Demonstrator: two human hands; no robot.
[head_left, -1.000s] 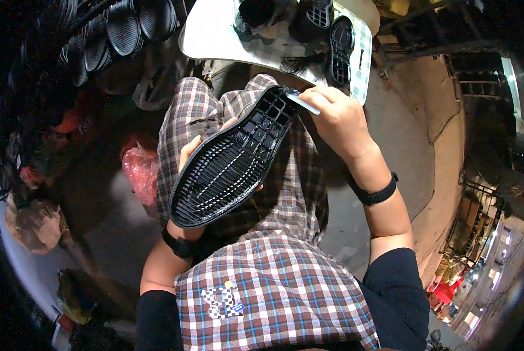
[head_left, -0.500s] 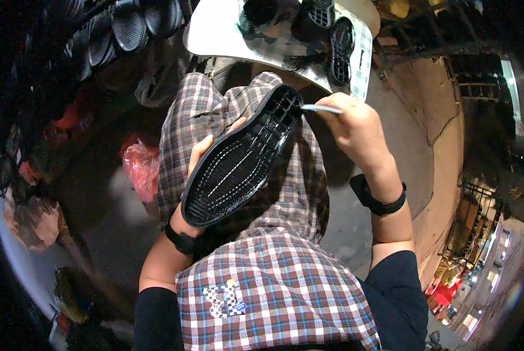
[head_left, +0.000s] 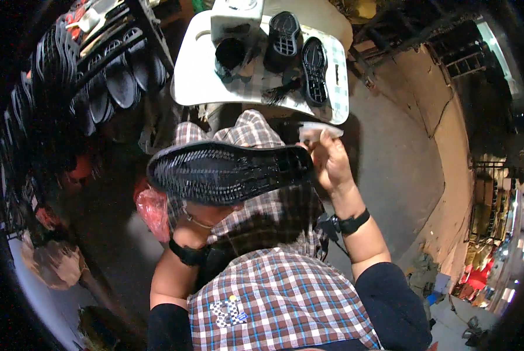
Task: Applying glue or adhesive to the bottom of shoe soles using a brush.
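Note:
A black shoe sole (head_left: 232, 171), ridged and wet-looking, lies almost level across my lap, its wide end to the left. My left hand (head_left: 210, 214) supports it from below, gripping it with most fingers hidden behind it. By the narrow heel end, my right hand (head_left: 331, 161) is closed on a brush (head_left: 320, 128) with a flat, pale handle and a dark end pointing left. Its fingers are close to the heel; whether they touch it I cannot tell.
Ahead, a white table (head_left: 191, 88) bears two more black soles (head_left: 315, 73), a dark round pot (head_left: 230, 52) and a pale box-shaped container (head_left: 236, 20). Racks of black soles (head_left: 121, 82) stand at the left. A pink plastic bag (head_left: 152, 212) sits beside my left leg.
The sole has swung from a steep slant to nearly level, its heel end turning right and down. My right hand has moved lower and slightly left with the brush. More of the table shows.

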